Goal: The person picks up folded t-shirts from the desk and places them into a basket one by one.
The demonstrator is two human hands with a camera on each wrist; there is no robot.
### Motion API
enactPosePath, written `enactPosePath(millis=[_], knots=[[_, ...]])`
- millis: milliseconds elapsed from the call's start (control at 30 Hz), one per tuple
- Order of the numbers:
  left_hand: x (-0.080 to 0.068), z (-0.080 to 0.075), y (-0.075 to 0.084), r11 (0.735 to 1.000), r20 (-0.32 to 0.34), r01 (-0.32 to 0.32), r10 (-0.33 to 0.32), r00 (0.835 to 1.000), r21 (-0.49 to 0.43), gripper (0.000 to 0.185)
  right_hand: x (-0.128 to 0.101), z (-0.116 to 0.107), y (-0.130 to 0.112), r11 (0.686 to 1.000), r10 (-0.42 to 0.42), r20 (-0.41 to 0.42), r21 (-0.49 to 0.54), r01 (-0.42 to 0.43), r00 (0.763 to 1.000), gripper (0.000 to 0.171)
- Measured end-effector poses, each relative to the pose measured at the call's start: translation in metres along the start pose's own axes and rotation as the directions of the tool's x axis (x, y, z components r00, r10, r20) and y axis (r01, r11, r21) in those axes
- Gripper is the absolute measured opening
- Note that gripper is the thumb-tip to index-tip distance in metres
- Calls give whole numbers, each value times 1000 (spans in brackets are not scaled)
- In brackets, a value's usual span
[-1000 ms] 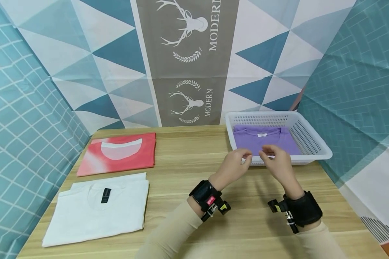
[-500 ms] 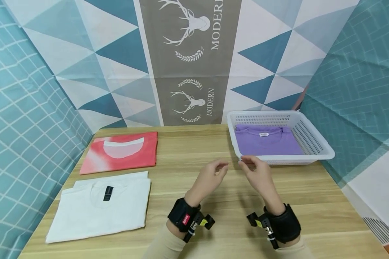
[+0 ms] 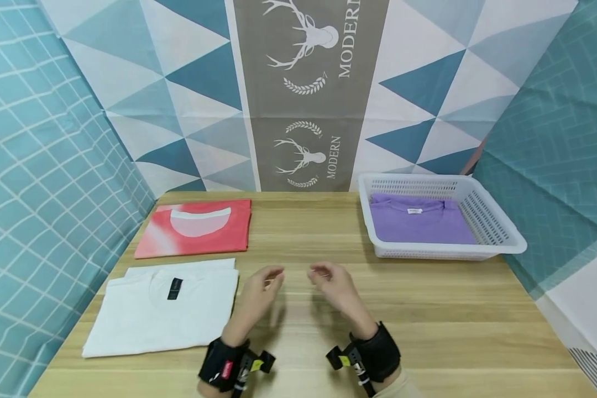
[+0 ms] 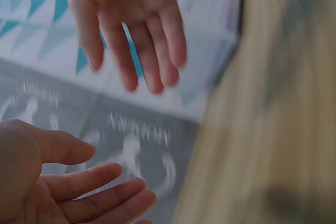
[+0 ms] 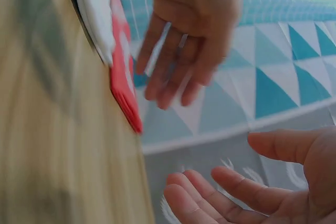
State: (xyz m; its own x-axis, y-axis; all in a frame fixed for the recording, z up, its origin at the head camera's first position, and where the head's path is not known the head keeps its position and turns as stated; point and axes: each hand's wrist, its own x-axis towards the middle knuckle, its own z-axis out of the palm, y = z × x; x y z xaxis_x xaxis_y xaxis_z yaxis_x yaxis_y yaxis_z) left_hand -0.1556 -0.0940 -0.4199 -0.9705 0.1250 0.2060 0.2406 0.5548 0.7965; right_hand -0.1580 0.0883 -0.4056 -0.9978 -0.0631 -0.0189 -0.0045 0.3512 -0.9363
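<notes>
Hands are positioned over a light wood-grain tabletop (image 3: 428, 315); directions take the tabletop centre as the dial centre, with 12 o'clock at the far edge. Left hand (image 3: 260, 296) is located just off centre toward 9 o'clock; right hand (image 3: 338, 290), just off centre toward 3 o'clock. The two face each other across a gap. Both wrist views show relaxed, spread fingers with each thumb set apart.

A white folded fabric T-shirt (image 3: 159, 318) lies flat at 9 o'clock, its right edge just beside the left hand. A small black rectangular neck label (image 3: 174, 288) shows inside its collar. A red folded fabric garment (image 3: 214, 243), with a pale crescent print, lies flat at 10 o'clock, near the far edge of the white T-shirt.

A white rectangular perforated plastic basket (image 3: 448, 251) stands at 2 o'clock, well apart from both hands. Inside lies a purple folded fabric T-shirt (image 3: 420, 228), its white label toward 12 o'clock.

Each wrist carries a black fabric strap (image 3: 376, 352) with a small attached device. Beyond the 12 o'clock edge rises a backdrop with a grey panel (image 3: 268, 166) bearing white deer heads and the word "MODERN", flanked by blue and white triangles.
</notes>
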Motion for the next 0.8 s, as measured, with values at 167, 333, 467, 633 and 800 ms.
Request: enactPosePath(millis=[167,333,467,633,800], knots=[[-24,-31,-35,986,-87,151,-145,986,71,27,1,31,-5,993,65,174,82,-80,983,40],[-44,-68,-60,946,-188,291,-263,946,140,29,3,60,-9,974,118,275,154,-165,954,46],[-58,-99,-79,904,-307,382,-314,898,193,31,6,84,-9,947,153,334,220,-235,930,47],[-72,-133,-104,834,-419,516,-404,813,197,35,11,110,-5,905,205,385,277,-324,900,44],[-87,-167,-132,754,-463,627,-492,737,197,40,11,126,-4,853,244,437,329,-406,866,46]])
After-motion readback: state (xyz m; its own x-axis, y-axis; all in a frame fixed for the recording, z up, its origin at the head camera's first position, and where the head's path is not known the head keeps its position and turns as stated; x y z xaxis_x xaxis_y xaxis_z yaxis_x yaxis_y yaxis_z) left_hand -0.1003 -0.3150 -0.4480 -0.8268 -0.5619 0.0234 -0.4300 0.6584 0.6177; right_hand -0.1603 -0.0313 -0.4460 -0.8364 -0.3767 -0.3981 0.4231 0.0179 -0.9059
